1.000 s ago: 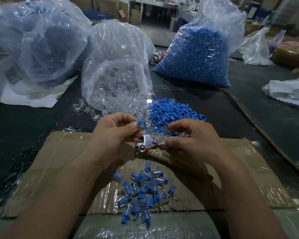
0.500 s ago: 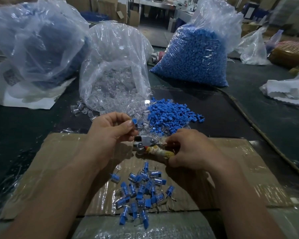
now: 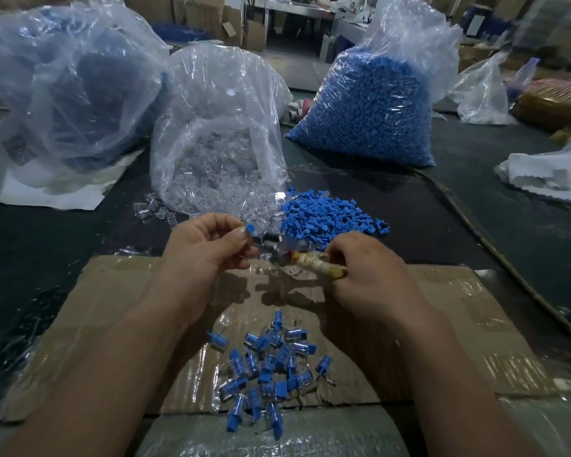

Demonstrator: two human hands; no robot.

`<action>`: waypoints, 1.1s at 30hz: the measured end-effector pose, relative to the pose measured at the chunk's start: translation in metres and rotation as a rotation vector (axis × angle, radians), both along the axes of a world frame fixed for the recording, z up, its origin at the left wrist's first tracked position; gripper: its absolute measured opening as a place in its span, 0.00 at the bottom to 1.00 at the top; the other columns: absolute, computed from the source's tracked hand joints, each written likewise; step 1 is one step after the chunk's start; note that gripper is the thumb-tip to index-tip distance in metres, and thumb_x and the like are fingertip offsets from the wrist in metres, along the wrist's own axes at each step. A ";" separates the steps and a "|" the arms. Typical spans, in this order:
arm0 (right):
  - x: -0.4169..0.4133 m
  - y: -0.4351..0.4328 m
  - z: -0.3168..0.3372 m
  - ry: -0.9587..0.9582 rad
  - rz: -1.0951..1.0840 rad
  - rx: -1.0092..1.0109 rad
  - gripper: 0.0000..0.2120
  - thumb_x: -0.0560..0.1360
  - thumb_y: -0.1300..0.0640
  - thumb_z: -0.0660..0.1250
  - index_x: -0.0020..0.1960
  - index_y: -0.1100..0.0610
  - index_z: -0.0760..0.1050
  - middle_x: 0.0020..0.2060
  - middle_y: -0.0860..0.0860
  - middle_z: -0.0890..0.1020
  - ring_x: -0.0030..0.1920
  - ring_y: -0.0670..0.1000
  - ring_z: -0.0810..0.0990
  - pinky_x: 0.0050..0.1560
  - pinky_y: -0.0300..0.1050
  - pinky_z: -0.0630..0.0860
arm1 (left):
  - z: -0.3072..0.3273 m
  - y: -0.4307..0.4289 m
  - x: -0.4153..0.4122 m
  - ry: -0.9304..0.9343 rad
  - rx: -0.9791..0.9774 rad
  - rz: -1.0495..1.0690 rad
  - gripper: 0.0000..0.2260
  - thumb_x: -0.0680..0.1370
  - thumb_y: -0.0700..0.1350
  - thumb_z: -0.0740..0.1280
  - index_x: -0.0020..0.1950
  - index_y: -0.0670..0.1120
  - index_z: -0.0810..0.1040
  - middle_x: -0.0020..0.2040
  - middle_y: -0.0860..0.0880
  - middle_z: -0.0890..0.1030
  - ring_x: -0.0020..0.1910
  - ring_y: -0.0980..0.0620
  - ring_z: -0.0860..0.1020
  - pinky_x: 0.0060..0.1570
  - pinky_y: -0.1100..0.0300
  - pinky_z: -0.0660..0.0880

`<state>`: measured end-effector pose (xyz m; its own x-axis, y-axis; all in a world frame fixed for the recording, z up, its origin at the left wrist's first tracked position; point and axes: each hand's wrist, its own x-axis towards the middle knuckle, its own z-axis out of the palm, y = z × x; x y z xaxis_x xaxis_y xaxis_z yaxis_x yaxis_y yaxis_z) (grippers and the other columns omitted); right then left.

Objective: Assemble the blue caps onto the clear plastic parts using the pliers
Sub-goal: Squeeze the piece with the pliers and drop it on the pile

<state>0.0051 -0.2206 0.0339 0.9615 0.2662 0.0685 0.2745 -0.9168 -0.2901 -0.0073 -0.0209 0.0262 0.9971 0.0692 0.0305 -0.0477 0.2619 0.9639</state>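
Note:
My left hand [image 3: 205, 252] pinches a clear plastic part with a blue cap [image 3: 249, 229] on its top, held at the jaws of the pliers [image 3: 279, 249]. My right hand [image 3: 366, 275] grips the pliers' tape-wrapped handles [image 3: 317, 265]. Behind the hands lies a loose heap of blue caps [image 3: 330, 214], and beside it an open bag of clear parts [image 3: 218, 166]. A pile of several assembled blue-and-clear pieces [image 3: 267, 367] lies on the cardboard sheet [image 3: 119, 311] below my hands.
A full bag of blue caps [image 3: 370, 117] stands at the back right. A large clear bag with dark blue contents [image 3: 66, 87] sits at the back left on white sheeting. Crumpled white plastic [image 3: 548, 169] lies far right. A cord [image 3: 495, 255] runs along the dark table.
My left hand has shifted slightly left and up with the capped part. My right hand slid back along the pliers' handles, showing more of their taped wrap.

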 end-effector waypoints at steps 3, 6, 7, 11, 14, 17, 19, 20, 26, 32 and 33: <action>-0.001 -0.002 0.003 -0.021 -0.054 0.148 0.10 0.69 0.58 0.66 0.43 0.46 0.66 0.38 0.42 0.71 0.38 0.42 0.69 0.33 0.40 0.64 | 0.000 -0.001 0.000 -0.039 0.029 0.025 0.05 0.73 0.33 0.63 0.40 0.41 0.74 0.29 0.52 0.80 0.29 0.56 0.79 0.29 0.67 0.76; -0.003 0.001 0.004 -0.012 -0.030 0.259 0.13 0.68 0.59 0.66 0.45 0.47 0.65 0.39 0.42 0.70 0.38 0.42 0.69 0.33 0.41 0.63 | -0.001 -0.002 -0.001 -0.093 0.095 0.041 0.06 0.73 0.33 0.63 0.40 0.43 0.75 0.29 0.52 0.81 0.30 0.57 0.80 0.30 0.67 0.76; -0.004 0.003 0.003 -0.006 -0.010 0.274 0.13 0.68 0.59 0.66 0.46 0.47 0.64 0.40 0.42 0.69 0.39 0.43 0.68 0.33 0.41 0.62 | -0.001 -0.003 -0.001 -0.107 0.113 0.047 0.06 0.73 0.33 0.63 0.40 0.43 0.75 0.30 0.52 0.81 0.30 0.57 0.80 0.30 0.66 0.76; -0.005 0.010 0.001 0.034 0.042 0.261 0.13 0.70 0.57 0.67 0.50 0.49 0.65 0.42 0.42 0.67 0.42 0.43 0.68 0.39 0.42 0.67 | -0.002 -0.003 -0.002 -0.150 0.171 0.062 0.07 0.74 0.33 0.63 0.40 0.44 0.75 0.31 0.53 0.81 0.31 0.58 0.79 0.30 0.67 0.76; -0.006 0.011 0.001 0.052 0.056 0.250 0.13 0.70 0.57 0.66 0.50 0.49 0.65 0.42 0.42 0.67 0.42 0.43 0.67 0.39 0.39 0.66 | -0.003 -0.002 -0.002 -0.162 0.195 0.066 0.08 0.74 0.32 0.63 0.40 0.44 0.75 0.32 0.53 0.82 0.31 0.58 0.80 0.30 0.67 0.76; -0.007 0.012 0.002 0.068 0.061 0.257 0.13 0.70 0.58 0.67 0.50 0.49 0.65 0.42 0.42 0.67 0.42 0.42 0.67 0.38 0.37 0.64 | -0.003 -0.002 -0.001 -0.177 0.211 0.075 0.08 0.73 0.32 0.64 0.39 0.44 0.75 0.32 0.53 0.81 0.31 0.57 0.80 0.30 0.67 0.76; -0.008 0.013 0.002 0.083 0.070 0.260 0.13 0.70 0.58 0.67 0.50 0.50 0.66 0.42 0.42 0.67 0.42 0.43 0.67 0.39 0.37 0.64 | -0.002 -0.003 -0.001 -0.186 0.226 0.079 0.09 0.73 0.31 0.64 0.39 0.45 0.75 0.31 0.53 0.81 0.31 0.58 0.79 0.30 0.67 0.76; -0.008 0.013 0.003 0.087 0.076 0.255 0.13 0.70 0.58 0.67 0.51 0.50 0.66 0.43 0.43 0.67 0.42 0.44 0.67 0.40 0.39 0.64 | -0.002 -0.003 -0.001 -0.189 0.232 0.079 0.09 0.73 0.31 0.64 0.39 0.45 0.75 0.31 0.54 0.81 0.30 0.59 0.79 0.30 0.67 0.76; -0.007 0.012 0.003 0.091 0.088 0.198 0.13 0.71 0.57 0.66 0.51 0.47 0.64 0.43 0.44 0.66 0.44 0.44 0.65 0.40 0.35 0.61 | -0.001 -0.003 -0.002 -0.201 0.297 0.083 0.09 0.74 0.31 0.64 0.40 0.45 0.75 0.31 0.55 0.81 0.29 0.61 0.78 0.30 0.68 0.76; -0.007 0.012 0.005 0.084 0.088 0.152 0.11 0.71 0.57 0.65 0.47 0.46 0.64 0.40 0.42 0.67 0.40 0.42 0.65 0.36 0.35 0.59 | 0.000 -0.004 -0.005 -0.206 0.361 0.071 0.09 0.74 0.31 0.64 0.40 0.45 0.74 0.31 0.56 0.80 0.29 0.62 0.78 0.31 0.70 0.75; -0.008 0.012 0.005 0.085 0.087 0.155 0.10 0.71 0.57 0.65 0.46 0.47 0.65 0.39 0.42 0.68 0.39 0.41 0.65 0.36 0.36 0.60 | 0.000 -0.004 -0.006 -0.209 0.370 0.076 0.09 0.74 0.31 0.64 0.40 0.45 0.74 0.31 0.56 0.80 0.30 0.62 0.78 0.32 0.70 0.75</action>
